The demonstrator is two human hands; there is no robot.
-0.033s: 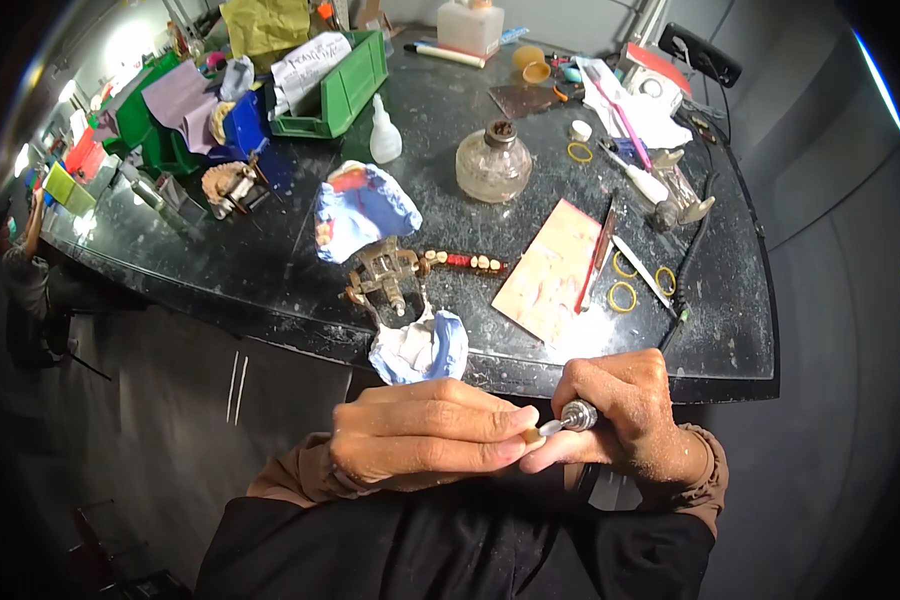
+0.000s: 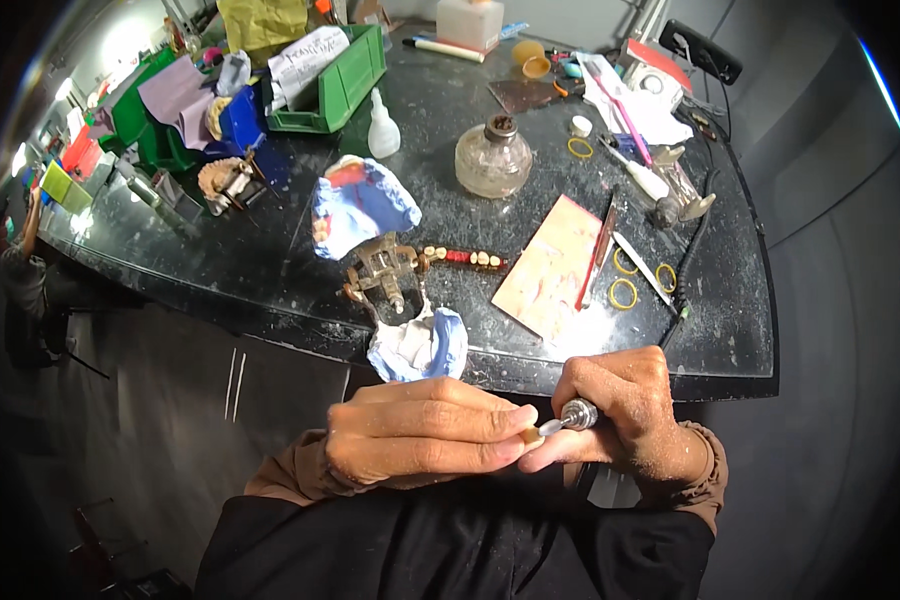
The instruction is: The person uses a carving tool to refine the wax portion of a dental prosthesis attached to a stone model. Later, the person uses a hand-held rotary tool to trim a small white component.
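Note:
My left hand [image 2: 425,432] pinches a small yellowish-white piece, like an artificial tooth [image 2: 531,437], between its thumb and fingertips. My right hand [image 2: 625,415] is wrapped round a metal rotary handpiece [image 2: 579,414]; its pale, narrow tip meets or nearly meets the piece. Whitish dust speckles the right hand. Both hands are close together in front of the bench edge. Just beyond the left hand lies an opened articulator [image 2: 385,268], with a blue-and-white cast [image 2: 420,345] nearest me and another blue cast [image 2: 365,215] behind it. A strip of red wax with teeth [image 2: 465,259] lies beside it.
A pink wax sheet [image 2: 548,270], a red-handled knife [image 2: 598,262] and several yellow rubber bands lie on the black bench [image 2: 420,180]. Farther back are a glass burner [image 2: 492,165], a dropper bottle [image 2: 383,130] and a green bin [image 2: 355,85]. Another person [image 2: 25,265] is at far left.

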